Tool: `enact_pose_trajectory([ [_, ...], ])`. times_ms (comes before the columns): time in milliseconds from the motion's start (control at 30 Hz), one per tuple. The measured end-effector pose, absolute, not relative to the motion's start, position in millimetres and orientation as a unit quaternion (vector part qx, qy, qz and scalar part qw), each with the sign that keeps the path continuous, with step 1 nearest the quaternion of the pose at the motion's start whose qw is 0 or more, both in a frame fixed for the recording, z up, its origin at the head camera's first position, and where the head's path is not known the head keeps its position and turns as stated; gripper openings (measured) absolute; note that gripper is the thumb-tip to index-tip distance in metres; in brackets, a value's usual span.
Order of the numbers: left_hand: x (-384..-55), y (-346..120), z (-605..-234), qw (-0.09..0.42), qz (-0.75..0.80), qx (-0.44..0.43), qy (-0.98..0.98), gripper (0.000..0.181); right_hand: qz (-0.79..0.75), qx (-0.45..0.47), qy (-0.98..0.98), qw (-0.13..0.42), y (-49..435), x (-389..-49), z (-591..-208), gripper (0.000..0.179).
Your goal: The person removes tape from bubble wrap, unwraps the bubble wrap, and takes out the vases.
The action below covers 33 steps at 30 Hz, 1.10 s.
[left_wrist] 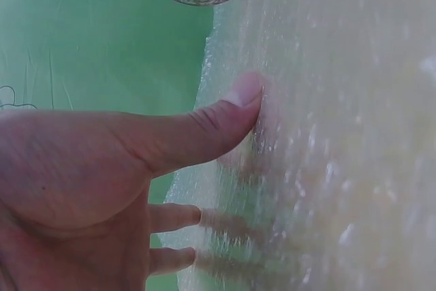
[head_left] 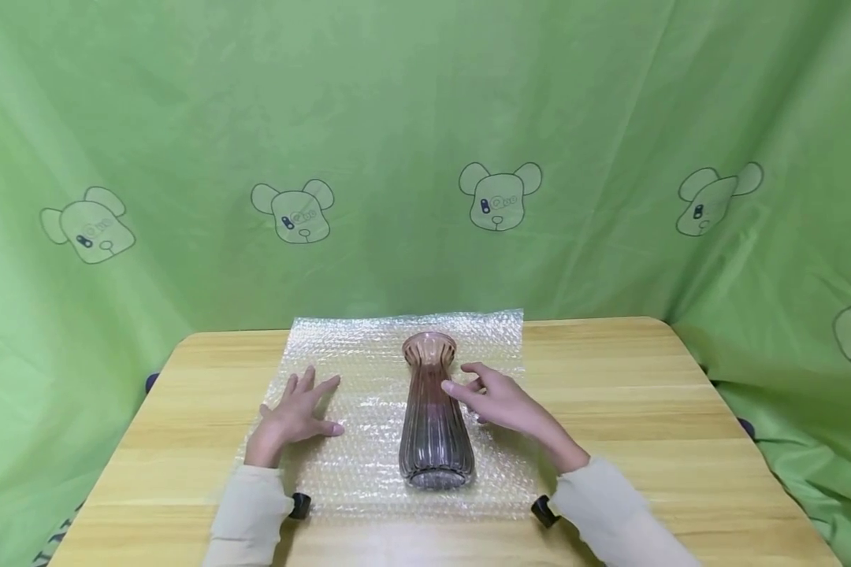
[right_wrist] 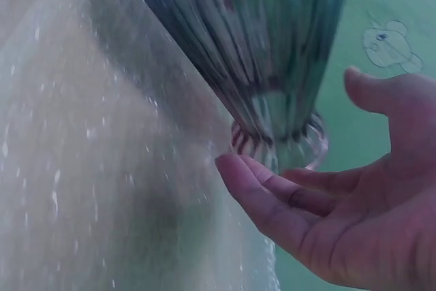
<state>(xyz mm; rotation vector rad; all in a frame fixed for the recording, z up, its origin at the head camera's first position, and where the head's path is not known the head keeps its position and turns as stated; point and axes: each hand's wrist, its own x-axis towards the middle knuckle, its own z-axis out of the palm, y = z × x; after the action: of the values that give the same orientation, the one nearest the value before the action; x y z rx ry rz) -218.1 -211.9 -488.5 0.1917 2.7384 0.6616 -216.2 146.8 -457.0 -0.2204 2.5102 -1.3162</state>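
A ribbed glass vase point(head_left: 436, 417), pink at its flared mouth and dark grey toward the base, lies on its side on a sheet of bubble wrap point(head_left: 369, 472). Its mouth points to the far edge. My left hand point(head_left: 294, 417) rests on the wrap left of the vase, fingers spread; in the left wrist view the thumb point(left_wrist: 225, 124) touches the sheet. Close on the vase's right side is my right hand point(head_left: 503, 402), its fingers loosely bent and its thumb overlapping the vase's side. The right wrist view shows a gap between thumb and glass.
The bubble wrap covers the middle of a light wooden table point(head_left: 652, 409), reaching the far edge. A green curtain point(head_left: 397, 94) with printed bear heads hangs behind and at both sides. Dark straps point(head_left: 543, 510) sit by the sleeve cuffs.
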Motion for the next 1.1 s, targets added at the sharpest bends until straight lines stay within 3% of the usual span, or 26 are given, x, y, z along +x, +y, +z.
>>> enact_pose_trajectory([
  [200, -217.0, -211.6, -487.1, 0.151, 0.235, 0.071, 0.958, 0.093, -0.49, -0.051, 0.847, 0.199, 128.3, -222.7, -458.8, 0.097],
  [500, -218.1, -213.3, -489.2, 0.143, 0.237, 0.07, 0.958, 0.093, -0.48, -0.033, 0.85, 0.214, 111.8, -225.1, -461.5, 0.103],
  [1100, -209.8, -208.4, -487.7, 0.135, 0.229, 0.058, 0.962, 0.094, -0.491, -0.035, 0.842, 0.219, 115.7, -225.4, -465.9, 0.091],
])
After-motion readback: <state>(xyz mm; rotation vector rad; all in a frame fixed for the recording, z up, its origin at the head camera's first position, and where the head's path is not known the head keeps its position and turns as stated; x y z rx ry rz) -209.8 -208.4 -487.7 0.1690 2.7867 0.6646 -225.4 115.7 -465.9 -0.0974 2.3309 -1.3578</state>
